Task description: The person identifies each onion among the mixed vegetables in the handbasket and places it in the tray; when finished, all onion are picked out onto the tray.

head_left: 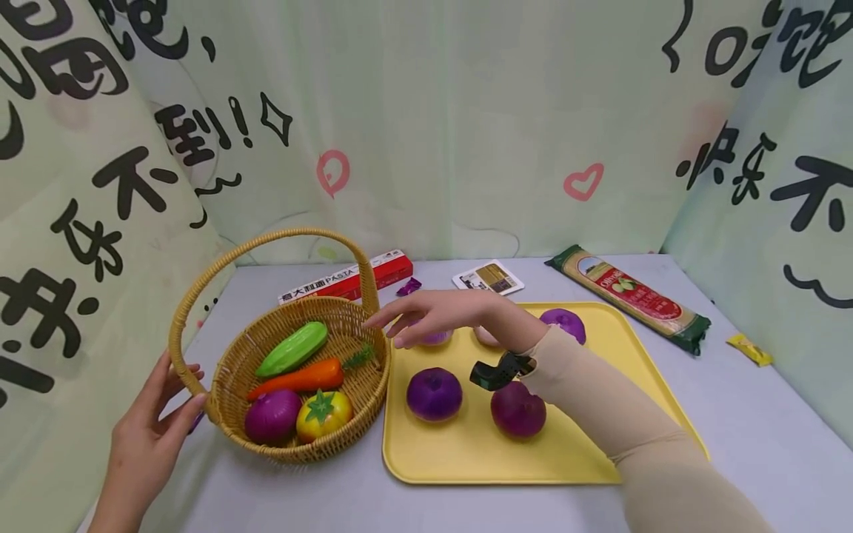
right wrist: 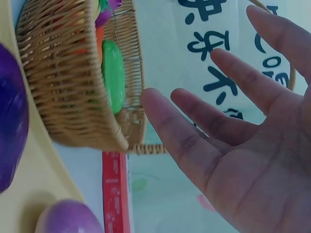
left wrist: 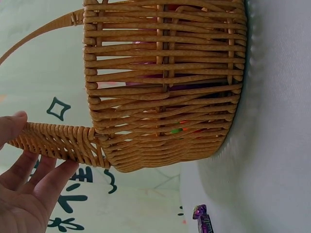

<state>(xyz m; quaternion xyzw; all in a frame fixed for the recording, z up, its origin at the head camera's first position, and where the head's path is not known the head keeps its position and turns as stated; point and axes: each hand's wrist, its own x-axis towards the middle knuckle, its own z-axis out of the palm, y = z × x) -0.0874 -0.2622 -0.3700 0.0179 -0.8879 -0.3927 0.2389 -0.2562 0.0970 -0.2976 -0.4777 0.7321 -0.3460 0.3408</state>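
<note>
A wicker basket (head_left: 386, 377) stands on the left of the table with its handle arched up. It holds a green cucumber (head_left: 293, 349), an orange carrot (head_left: 306, 377), a purple onion (head_left: 273, 416) and a yellow tomato (head_left: 324, 414) with a green top. My left hand (head_left: 143, 437) pinches the lower left of the basket's handle (left wrist: 58, 141), thumb on one side and fingers on the other. Above the basket's right rim and the yellow tray (head_left: 466, 459), my right hand (head_left: 440, 311) hovers with fingers extended and holds nothing.
On the tray lie several purple vegetables, among them one dark purple (head_left: 435, 394) and one reddish purple (head_left: 518, 409). Behind are a red pasta box (head_left: 393, 270), a white card-like pack (head_left: 489, 277) and a pasta bag (head_left: 633, 296). Small wrapped candies (head_left: 749, 349) lie about. Curtains enclose the table.
</note>
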